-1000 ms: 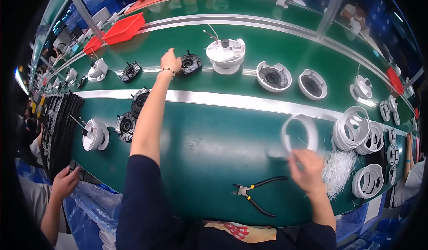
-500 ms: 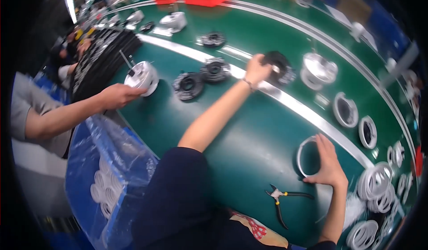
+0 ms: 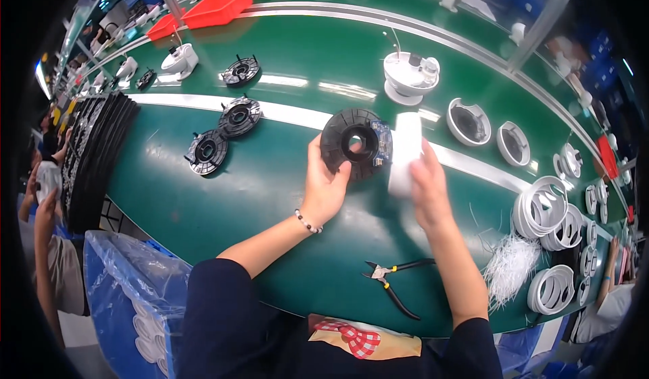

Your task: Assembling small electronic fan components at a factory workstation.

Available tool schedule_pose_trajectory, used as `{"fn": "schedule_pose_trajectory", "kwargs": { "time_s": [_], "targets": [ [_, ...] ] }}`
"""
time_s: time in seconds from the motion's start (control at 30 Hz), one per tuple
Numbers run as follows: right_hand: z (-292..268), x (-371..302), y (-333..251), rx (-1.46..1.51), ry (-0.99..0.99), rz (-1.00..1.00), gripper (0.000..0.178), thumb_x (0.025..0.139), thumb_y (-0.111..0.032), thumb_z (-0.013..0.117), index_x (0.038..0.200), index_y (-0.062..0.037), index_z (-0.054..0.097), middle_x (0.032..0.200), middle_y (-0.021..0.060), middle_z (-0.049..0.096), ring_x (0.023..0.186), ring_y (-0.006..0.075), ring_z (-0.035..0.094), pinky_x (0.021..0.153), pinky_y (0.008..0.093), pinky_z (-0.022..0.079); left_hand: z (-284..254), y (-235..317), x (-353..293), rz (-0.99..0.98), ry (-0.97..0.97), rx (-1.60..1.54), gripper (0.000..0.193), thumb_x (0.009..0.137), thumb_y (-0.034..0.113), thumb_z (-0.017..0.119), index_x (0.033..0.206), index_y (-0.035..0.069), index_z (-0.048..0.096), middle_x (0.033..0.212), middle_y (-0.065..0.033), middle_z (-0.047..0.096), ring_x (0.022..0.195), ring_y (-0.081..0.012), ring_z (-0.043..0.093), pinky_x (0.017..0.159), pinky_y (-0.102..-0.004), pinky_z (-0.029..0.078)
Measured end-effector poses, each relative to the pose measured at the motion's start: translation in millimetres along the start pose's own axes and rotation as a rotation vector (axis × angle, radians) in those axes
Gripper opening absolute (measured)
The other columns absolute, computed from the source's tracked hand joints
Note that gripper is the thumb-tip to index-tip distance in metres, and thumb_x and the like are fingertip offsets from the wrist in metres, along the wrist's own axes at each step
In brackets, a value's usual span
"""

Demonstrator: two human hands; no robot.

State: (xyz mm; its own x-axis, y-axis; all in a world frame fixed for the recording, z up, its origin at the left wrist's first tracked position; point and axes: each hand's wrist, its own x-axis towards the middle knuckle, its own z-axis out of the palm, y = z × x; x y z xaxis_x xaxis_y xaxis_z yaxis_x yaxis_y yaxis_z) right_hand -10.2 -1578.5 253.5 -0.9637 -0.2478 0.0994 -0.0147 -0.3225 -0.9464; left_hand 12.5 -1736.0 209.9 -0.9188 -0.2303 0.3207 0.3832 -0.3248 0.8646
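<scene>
Over the middle of the green bench, my left hand [image 3: 323,188] grips a black round plate [image 3: 340,142] by its lower left edge. The plate has a central hole and a blue circuit board [image 3: 382,144] on its right side. Close beside it, my right hand [image 3: 430,183] is closed on a white plastic ring [image 3: 406,150], seen nearly edge-on and slightly blurred. Whether ring and plate touch, I cannot tell. Below my hands lie diagonal cutters [image 3: 382,273] with black and yellow handles. Two similar black plates [image 3: 207,152] rest touching each other at the left.
A belt [image 3: 297,48] beyond the white strip carries white housings [image 3: 410,75] and another black plate [image 3: 241,71]. Stacked white rings [image 3: 539,207] and a heap of white ties [image 3: 512,264] lie at right. Black trays [image 3: 98,156] and a blue bin [image 3: 111,278] stand left.
My left hand has drawn the black plate back from the belt. My right hand has lifted the white ring off the bench toward it. The view has shifted, and the co-worker's arm has left the bench.
</scene>
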Motion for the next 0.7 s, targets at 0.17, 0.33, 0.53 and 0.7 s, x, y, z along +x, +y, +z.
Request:
{"fn": "schedule_pose_trajectory", "kwargs": {
  "time_s": [0.17, 0.33, 0.53, 0.7],
  "targets": [
    [4, 0, 7, -0.190, 0.058, -0.118, 0.108, 0.055, -0.019, 0.080, 0.131, 0.0108, 0.009, 0.128, 0.0217, 0.030, 0.118, 0.0235, 0.035, 0.096, 0.0333, 0.032, 5, 5, -11, -0.147, -0.320, -0.252, 0.065, 0.079, -0.002, 0.046, 0.133, 0.007, 0.011, 0.128, -0.0108, 0.034, 0.122, -0.0214, 0.032, 0.098, -0.0362, 0.032],
    [15, -15, 6, -0.682, -0.059, -0.304, 0.116, 0.051, -0.034, 0.081, 0.130, 0.0112, 0.009, 0.127, 0.0256, 0.028, 0.120, 0.0352, 0.026, 0.099, 0.0411, 0.025, -2, 18, 2, -0.488, -0.349, -0.638, 0.074, 0.081, 0.060, 0.033, 0.131, 0.005, 0.027, 0.131, -0.0141, 0.035, 0.121, -0.0278, 0.034, 0.100, -0.0427, 0.028],
    [11, -16, 5, -0.745, 0.043, -0.271, 0.116, 0.051, -0.039, 0.079, 0.128, 0.0140, 0.011, 0.127, 0.0271, 0.028, 0.118, 0.0359, 0.026, 0.099, 0.0426, 0.025, 15, 17, 5, -0.572, -0.199, -0.651, 0.067, 0.085, 0.057, 0.026, 0.127, 0.004, 0.034, 0.123, -0.0139, 0.044, 0.114, -0.0261, 0.041, 0.098, -0.0420, 0.031],
    [11, -19, 3, -0.729, 0.006, -0.224, 0.113, 0.052, -0.039, 0.079, 0.128, 0.0138, 0.012, 0.126, 0.0288, 0.028, 0.118, 0.0380, 0.025, 0.098, 0.0440, 0.025, 19, 12, 4, -0.579, -0.204, -0.642, 0.062, 0.087, 0.052, 0.025, 0.124, 0.003, 0.037, 0.118, -0.0145, 0.047, 0.110, -0.0266, 0.046, 0.095, -0.0418, 0.035]
  ]
}}
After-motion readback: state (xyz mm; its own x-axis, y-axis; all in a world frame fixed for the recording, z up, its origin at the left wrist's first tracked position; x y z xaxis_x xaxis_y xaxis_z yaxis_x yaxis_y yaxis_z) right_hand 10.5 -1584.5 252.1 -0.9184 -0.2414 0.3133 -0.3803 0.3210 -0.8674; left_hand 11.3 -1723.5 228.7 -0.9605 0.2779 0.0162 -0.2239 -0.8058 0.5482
